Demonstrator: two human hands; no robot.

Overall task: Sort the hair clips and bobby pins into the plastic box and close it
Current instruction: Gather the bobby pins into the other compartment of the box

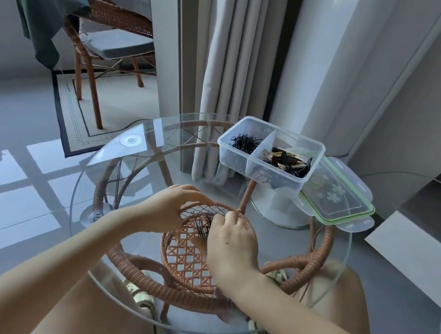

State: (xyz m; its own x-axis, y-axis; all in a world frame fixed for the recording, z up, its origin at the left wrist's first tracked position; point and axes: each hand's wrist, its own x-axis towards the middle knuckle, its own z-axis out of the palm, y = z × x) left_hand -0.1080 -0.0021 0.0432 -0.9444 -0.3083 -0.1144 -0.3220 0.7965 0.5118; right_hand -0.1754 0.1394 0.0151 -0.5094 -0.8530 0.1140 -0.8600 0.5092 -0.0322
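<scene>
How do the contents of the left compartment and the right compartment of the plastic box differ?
The left compartment holds thin black bobby pins in a loose pile; the right compartment holds wider hair clips, black mixed with brown and gold tones. The pins are much finer than the clips. Both compartments belong to one clear plastic box, open, with its lid beside it.

Counting now: one plastic box [269, 157], two compartments. Bobby pins [243, 143] sitting as one heap in the left compartment, too many and too fine to count. Hair clips [287, 160] piling in the right one, roughly a dozen, overlapping. One lid [336, 199]. One woven basket [189, 260] holding a second bunch of pins [202, 223], count unclear. Two hands: left [170, 206], right [231, 244]. One glass tabletop [137, 170].
</scene>
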